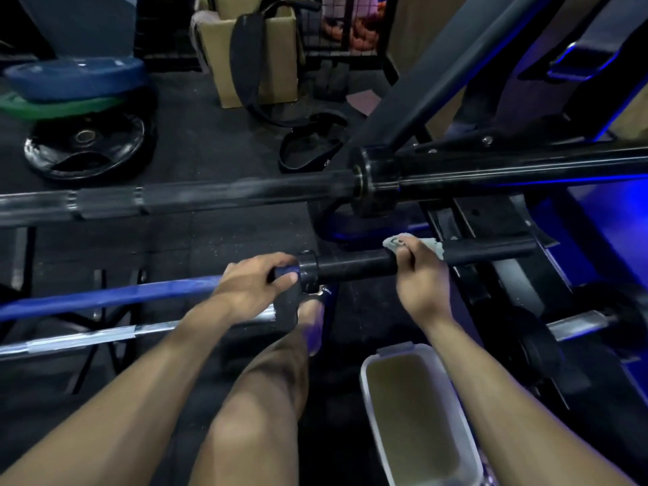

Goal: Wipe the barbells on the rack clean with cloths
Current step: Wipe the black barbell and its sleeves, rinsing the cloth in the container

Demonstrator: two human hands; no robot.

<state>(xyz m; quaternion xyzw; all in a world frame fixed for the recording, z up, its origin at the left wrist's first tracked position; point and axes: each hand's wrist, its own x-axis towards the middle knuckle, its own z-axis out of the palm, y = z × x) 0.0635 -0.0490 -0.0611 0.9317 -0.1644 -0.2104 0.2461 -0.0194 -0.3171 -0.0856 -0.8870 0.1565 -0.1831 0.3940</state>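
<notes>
A blue-shafted barbell (105,298) lies across the rack, ending in a black sleeve (354,264) at centre. My left hand (252,282) grips the blue shaft right beside the sleeve's collar. My right hand (419,275) is curled round the sleeve and holds a grey cloth (429,244) against it; the cloth sticks out past my fingers. A black barbell (210,196) runs above, and a chrome barbell (80,340) runs below.
A white bin (466,447) stands on the floor at lower right, under my right forearm. Weight plates (87,149) are stacked at far left. A cardboard box (245,47) and the dark rack frame (438,85) stand behind. My knee is below the bars.
</notes>
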